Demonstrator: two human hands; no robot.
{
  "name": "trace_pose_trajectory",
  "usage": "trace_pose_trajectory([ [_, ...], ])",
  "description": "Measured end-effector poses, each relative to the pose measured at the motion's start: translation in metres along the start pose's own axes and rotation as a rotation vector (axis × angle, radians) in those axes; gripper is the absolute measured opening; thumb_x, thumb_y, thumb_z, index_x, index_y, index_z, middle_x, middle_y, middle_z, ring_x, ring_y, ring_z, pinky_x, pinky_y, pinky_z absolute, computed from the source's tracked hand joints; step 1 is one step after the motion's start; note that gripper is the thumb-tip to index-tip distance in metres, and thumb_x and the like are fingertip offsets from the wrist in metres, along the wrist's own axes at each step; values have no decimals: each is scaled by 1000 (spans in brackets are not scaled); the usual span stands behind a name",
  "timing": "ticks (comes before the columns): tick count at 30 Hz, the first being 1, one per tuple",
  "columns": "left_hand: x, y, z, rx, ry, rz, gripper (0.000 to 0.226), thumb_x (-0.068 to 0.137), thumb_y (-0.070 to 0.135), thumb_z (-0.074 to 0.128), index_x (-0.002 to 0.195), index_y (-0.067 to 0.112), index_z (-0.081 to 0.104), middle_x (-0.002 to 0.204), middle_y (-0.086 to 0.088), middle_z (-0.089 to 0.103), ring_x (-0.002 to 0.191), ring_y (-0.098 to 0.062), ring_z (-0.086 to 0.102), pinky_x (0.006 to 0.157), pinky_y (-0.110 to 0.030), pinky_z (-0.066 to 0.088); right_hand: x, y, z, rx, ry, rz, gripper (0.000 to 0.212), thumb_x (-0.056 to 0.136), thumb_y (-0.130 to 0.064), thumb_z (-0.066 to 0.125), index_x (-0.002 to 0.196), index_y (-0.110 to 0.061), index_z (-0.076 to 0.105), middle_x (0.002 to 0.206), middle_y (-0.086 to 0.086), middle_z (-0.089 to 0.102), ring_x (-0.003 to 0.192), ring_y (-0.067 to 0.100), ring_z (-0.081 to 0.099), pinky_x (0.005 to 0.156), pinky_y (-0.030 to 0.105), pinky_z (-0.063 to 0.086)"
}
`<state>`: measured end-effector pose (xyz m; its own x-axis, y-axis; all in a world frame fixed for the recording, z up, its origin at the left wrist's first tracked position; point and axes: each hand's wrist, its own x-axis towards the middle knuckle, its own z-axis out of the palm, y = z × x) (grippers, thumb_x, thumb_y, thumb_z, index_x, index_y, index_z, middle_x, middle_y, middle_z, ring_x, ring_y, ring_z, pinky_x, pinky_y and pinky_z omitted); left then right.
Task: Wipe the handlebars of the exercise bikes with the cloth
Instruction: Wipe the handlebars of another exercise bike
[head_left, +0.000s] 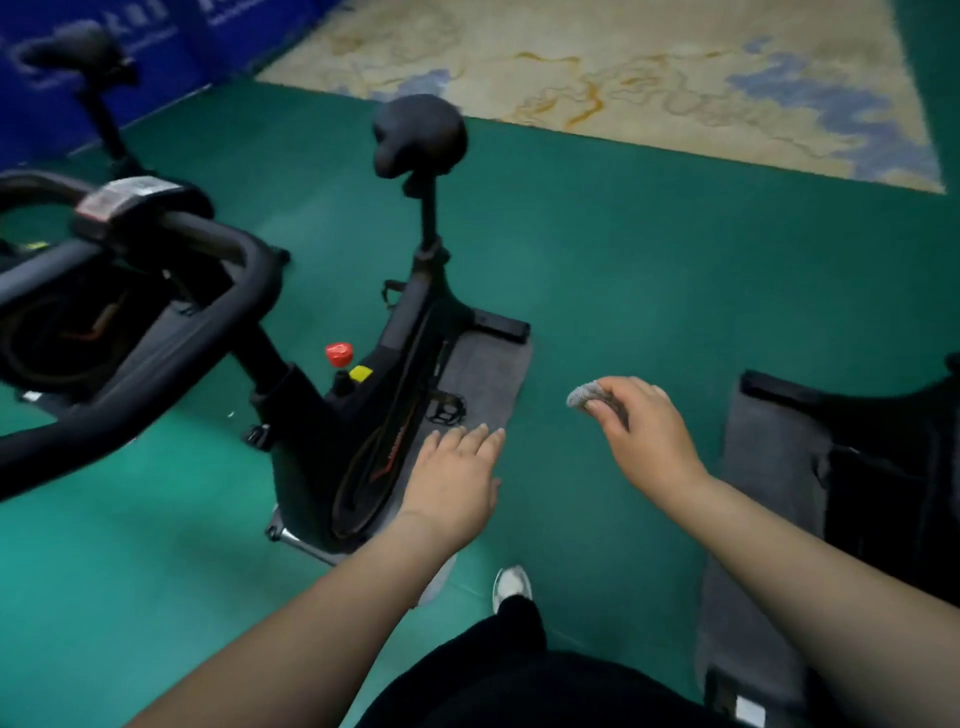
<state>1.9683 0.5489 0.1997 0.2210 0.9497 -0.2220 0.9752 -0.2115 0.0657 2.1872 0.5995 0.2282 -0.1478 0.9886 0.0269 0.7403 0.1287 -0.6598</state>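
A black exercise bike (395, 332) stands on the green floor in front of me, its looped black handlebars (218, 312) reaching toward the left with a small console (124, 200) on top. My right hand (641, 431) holds a small bunched grey cloth (584, 396) in its curled fingers, in the air right of the bike. My left hand (454, 480) hovers with straight fingers above the bike's front base, holding nothing. Both hands are well apart from the handlebars.
A grey mat (488, 374) lies under the bike. Another mat (763, 519) and the dark frame of a second bike (883, 467) sit at the right edge. A third bike's saddle (72, 52) shows far left by a blue wall. My white shoe (511, 584) is below.
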Motion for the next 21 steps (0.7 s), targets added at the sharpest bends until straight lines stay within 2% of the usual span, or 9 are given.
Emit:
trace_pose_trajectory([
  [5, 30, -34, -4, -25, 43, -157, 60, 97, 41, 39, 150, 23, 20, 156, 2, 27, 138, -20, 29, 114, -39, 22, 77, -16, 16, 16, -93, -122, 10, 94, -26, 57, 99, -31, 64, 94, -12, 58, 94, 17, 47, 77, 23, 32],
  [9, 57, -50, -9, -47, 34, -227, 59, 97, 40, 40, 150, 24, 20, 156, 2, 26, 137, -22, 29, 112, -39, 22, 125, -37, 20, 34, -163, -218, 19, 94, -26, 56, 89, -44, 52, 88, -15, 53, 93, 15, 45, 77, 23, 31],
  [11, 72, -58, -14, -47, 36, -260, 59, 97, 40, 41, 150, 25, 22, 156, 2, 26, 135, -23, 31, 110, -39, 24, 144, -47, 21, 46, -185, -260, 21, 94, -25, 56, 89, -46, 52, 89, -13, 55, 92, 14, 45, 78, 22, 32],
  [13, 85, -67, -21, -71, 48, -301, 59, 97, 40, 41, 150, 25, 22, 156, 2, 27, 134, -23, 31, 107, -38, 26, 164, -55, 23, 48, -205, -288, 15, 94, -25, 56, 92, -40, 57, 89, -13, 56, 94, 15, 47, 78, 23, 32],
  [16, 95, -77, -30, -79, 59, -370, 59, 96, 40, 41, 150, 25, 23, 155, 3, 28, 133, -23, 32, 105, -37, 28, 192, -71, 30, 53, -254, -361, 18, 94, -24, 56, 90, -41, 55, 85, -22, 51, 94, 14, 46, 77, 22, 31],
  [18, 100, -84, -33, -103, 76, -443, 58, 96, 40, 42, 149, 26, 25, 155, 4, 29, 133, -22, 32, 105, -37, 28, 212, -83, 39, 36, -313, -438, 10, 94, -23, 56, 96, -32, 60, 87, -19, 51, 96, 16, 47, 78, 23, 31],
  [21, 105, -95, -39, -145, 118, -589, 56, 96, 42, 42, 148, 27, 28, 153, 6, 32, 132, -21, 35, 105, -37, 31, 243, -106, 53, 43, -397, -567, 13, 94, -24, 56, 105, -22, 63, 93, -15, 53, 97, 15, 46, 79, 20, 29],
])
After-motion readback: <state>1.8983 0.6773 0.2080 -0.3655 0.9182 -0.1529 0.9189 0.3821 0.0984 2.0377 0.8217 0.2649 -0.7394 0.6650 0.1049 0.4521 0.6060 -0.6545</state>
